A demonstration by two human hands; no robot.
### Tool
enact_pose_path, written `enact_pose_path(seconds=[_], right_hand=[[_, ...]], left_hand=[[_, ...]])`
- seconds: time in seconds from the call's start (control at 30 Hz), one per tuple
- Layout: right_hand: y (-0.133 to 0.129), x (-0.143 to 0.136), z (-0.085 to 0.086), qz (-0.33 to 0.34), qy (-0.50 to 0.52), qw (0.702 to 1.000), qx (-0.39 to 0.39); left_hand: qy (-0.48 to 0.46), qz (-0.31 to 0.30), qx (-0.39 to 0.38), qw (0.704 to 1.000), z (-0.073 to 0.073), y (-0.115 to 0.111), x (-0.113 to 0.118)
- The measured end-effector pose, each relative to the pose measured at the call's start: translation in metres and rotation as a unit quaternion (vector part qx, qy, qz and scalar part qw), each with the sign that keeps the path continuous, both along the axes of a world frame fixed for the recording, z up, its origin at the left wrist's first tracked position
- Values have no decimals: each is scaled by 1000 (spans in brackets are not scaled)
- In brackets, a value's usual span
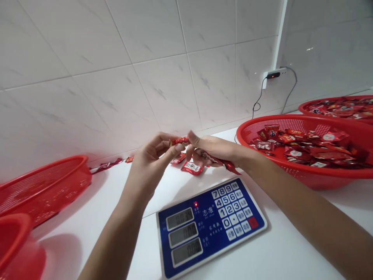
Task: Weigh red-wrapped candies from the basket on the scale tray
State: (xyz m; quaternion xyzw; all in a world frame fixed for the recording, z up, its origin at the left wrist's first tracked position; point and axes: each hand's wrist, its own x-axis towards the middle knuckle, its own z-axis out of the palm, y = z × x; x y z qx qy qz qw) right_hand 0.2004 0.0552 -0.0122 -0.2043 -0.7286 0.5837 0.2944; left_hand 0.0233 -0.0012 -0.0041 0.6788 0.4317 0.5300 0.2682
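Above the scale, my left hand (154,157) is closed, its thumb and fingers pinching a small red packet (180,141). My right hand (205,146) meets it from the other side, its thumb and fingertips at the packet's right end. A longer dark red packet (218,160) is also held under the right hand's curled fingers, its end sticking out toward the wrist. Just beyond and below the hands lie a red packet with a white label (192,168) and another red packet (177,158), partly hidden by the fingers. The contents of the wrappers are not visible.
A blue-and-white digital scale (210,229) faces me. A red basket (279,171) of wrapped packets stands right, another filled red basket (305,107) behind it. Red baskets (84,167) are at left. Packets (107,165) lie along the tiled wall; a cable (255,109) hangs from a socket.
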Motion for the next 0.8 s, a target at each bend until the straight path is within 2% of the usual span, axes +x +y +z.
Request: enact_pose_path(seconds=[0.1, 0.17, 0.3, 0.4, 0.53, 0.7, 0.8], right_hand=[[-4, -3, 6, -6, 38, 997, -68], [-4, -4, 8, -38, 64, 994, -74], [-6, -5, 8, -86, 92, 992, -9], [-9, -7, 6, -59, 97, 993, 40], [-15, -13, 2, -26, 136, 988, 73], [-21, -13, 3, -28, 163, 981, 103], [-23, -11, 5, -39, 162, 979, 118]], left_hand=[[90, 53, 73, 992, 5, -6, 1], [126, 70, 84, 986, 8, -8, -2], [67, 5, -17, 998, 7, -4, -7], [65, -27, -90, 994, 3, -1, -5], [54, -59, -99, 992, 3, -4, 6], [33, -32, -90, 995, 8, -11, 12], [15, -41, -81, 996, 8, -11, 12]])
